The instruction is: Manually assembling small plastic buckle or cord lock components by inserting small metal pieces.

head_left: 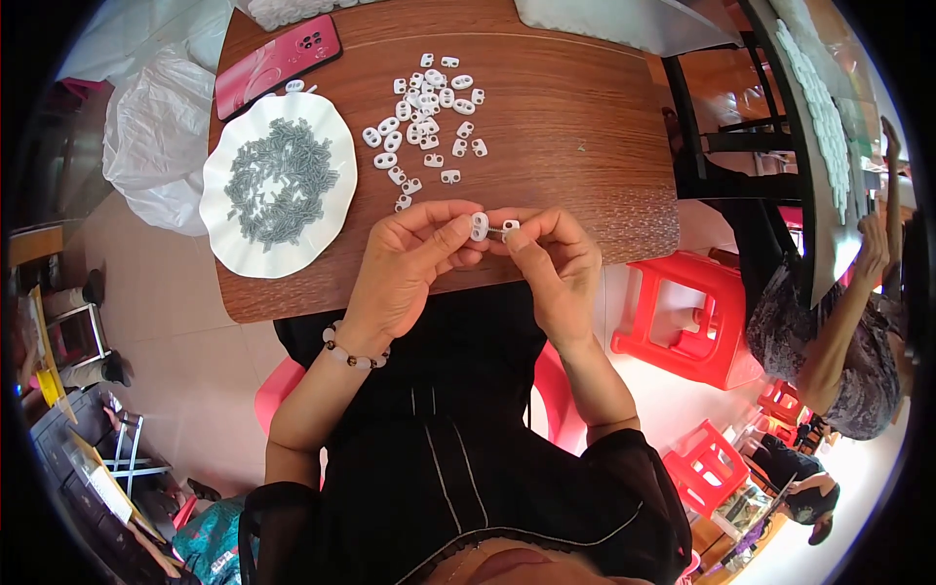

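Plate (226, 237) of small springs (281, 180) at table's (585, 146) left; phone (278, 64) behind it; loose plastic pieces (427, 112) right of plate; stools (687, 312) beside table, right.

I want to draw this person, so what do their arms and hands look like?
Both hands are bare, no gloves or rings visible. The left hand has a beaded bracelet of dark and pale beads on the wrist. The right hand wears nothing. Sheer black sleeves end near the elbows.

white plastic toggle (479, 226) | pinched upright at table edge | small white piece (511, 226) | just beside it
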Demonstrator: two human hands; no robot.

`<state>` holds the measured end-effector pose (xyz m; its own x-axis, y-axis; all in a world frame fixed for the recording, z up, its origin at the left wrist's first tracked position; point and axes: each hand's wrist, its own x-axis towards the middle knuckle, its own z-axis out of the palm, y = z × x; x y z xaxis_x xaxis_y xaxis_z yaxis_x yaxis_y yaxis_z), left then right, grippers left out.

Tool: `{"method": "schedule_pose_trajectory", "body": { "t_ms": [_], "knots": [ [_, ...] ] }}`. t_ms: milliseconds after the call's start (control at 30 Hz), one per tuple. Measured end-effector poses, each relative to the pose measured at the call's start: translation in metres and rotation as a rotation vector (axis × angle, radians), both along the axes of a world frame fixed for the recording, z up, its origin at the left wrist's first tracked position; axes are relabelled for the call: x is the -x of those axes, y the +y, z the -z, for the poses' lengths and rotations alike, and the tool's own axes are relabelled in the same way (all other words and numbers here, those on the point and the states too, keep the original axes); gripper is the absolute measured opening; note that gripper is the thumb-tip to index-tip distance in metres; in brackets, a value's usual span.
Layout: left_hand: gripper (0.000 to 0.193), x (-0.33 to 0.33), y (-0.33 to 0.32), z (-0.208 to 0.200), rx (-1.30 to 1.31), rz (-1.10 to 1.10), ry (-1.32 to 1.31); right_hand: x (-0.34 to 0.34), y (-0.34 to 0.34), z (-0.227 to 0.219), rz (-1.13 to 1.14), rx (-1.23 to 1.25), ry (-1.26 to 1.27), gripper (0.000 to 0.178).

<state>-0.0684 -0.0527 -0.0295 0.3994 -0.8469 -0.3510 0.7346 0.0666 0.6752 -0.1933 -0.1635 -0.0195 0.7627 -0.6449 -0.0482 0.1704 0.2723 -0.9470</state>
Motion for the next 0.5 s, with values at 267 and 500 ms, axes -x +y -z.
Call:
{"method": "schedule_pose_trajectory", "body": {
  "t_ms": [267, 500],
  "knots": [
    [0.021, 0.0006, 0.0000, 0.0030, -0.009, -0.014, -0.003, 0.0014, -0.0017, 0.0045, -0.002, 0.041, 0.044, 0.006],
    [0.021, 0.0014, -0.0006, 0.0012, -0.016, -0.020, -0.031, 0.0004, -0.0015, 0.0050, -0.009, 0.070, 0.051, 0.006]
  ]
}}
